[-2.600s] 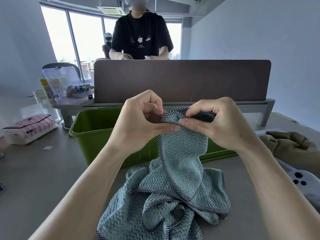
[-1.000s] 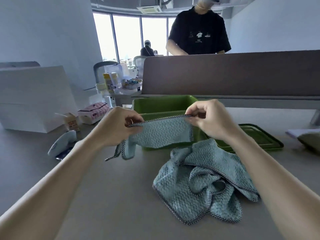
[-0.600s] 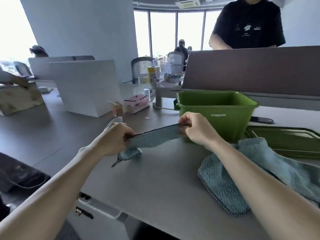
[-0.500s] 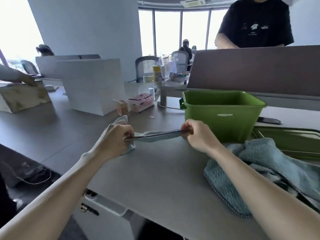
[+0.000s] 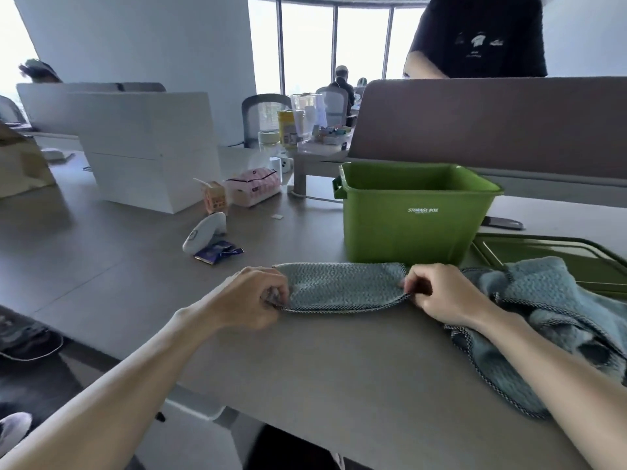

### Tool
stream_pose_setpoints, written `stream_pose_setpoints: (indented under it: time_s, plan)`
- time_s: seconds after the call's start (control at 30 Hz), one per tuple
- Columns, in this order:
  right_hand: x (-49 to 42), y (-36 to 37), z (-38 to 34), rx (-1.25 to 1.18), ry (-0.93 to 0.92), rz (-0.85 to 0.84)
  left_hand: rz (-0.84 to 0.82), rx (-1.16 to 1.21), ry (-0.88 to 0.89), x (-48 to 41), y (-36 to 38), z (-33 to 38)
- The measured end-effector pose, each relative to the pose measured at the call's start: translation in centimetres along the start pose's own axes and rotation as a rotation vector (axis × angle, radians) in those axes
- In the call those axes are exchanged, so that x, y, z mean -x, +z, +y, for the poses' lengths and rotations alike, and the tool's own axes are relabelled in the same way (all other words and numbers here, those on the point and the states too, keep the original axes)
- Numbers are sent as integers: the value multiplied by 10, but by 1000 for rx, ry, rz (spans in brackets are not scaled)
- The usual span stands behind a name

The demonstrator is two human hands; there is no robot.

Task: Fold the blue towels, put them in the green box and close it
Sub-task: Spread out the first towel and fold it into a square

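Observation:
A small blue towel [image 5: 342, 286] with a checked border lies stretched flat on the grey table, just in front of the green box. My left hand [image 5: 252, 296] pinches its left end and my right hand [image 5: 437, 293] pinches its right end. The open green box [image 5: 412, 218], marked "STORAGE BOX", stands behind the towel. Its green lid [image 5: 556, 254] lies flat to the right of the box. A crumpled heap of blue towels [image 5: 556, 320] sits on the table at the right, partly over the lid and under my right forearm.
Left of the box lie a white handheld device [image 5: 203, 232], a blue wrapper [image 5: 219, 253], a small drink carton [image 5: 214, 197] and a pink tissue pack [image 5: 254, 184]. A brown divider panel [image 5: 492, 123] runs behind the box, a person in black beyond it. The table edge is near me.
I pulled one towel off the heap, spread it between both hands, carried it left and lowered it; it now lies flat on the table in front of the box.

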State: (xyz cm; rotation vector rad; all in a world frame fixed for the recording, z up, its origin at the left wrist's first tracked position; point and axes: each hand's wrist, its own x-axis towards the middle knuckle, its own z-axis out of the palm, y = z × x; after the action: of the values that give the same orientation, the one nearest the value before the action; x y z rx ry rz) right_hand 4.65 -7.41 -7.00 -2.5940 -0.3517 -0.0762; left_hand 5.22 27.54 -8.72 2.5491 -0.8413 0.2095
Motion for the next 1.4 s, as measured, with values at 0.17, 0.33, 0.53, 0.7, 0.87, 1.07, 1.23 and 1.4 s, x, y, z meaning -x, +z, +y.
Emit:
stream_pose_setpoints:
  time_s: [0.17, 0.33, 0.53, 0.7, 0.87, 1.07, 1.23, 1.4]
  plan:
    - [1, -14, 4, -44, 10, -10, 292, 301, -224, -30, -1, 0]
    - [-31, -2, 3, 33, 64, 145, 167, 163, -538, -64, 14, -23]
    - [-54, 13, 21, 147, 91, 39, 132, 130, -440, -69, 25, -23]
    - [-52, 18, 24, 165, 27, 100, 283, 131, -399, -64, 30, -25]
    - [-37, 14, 7, 185, -130, 181, 480, 68, -174, -53, 20, -7]
    - [-10, 13, -5, 116, -249, -9, 114, 66, 43, -26, 24, 9]
    - [-3, 7, -1, 163, -262, -54, 134, 7, 80, -12, 19, 8]
    - [-1, 6, 5, 173, -249, -6, 218, -11, 52, -6, 20, 8]
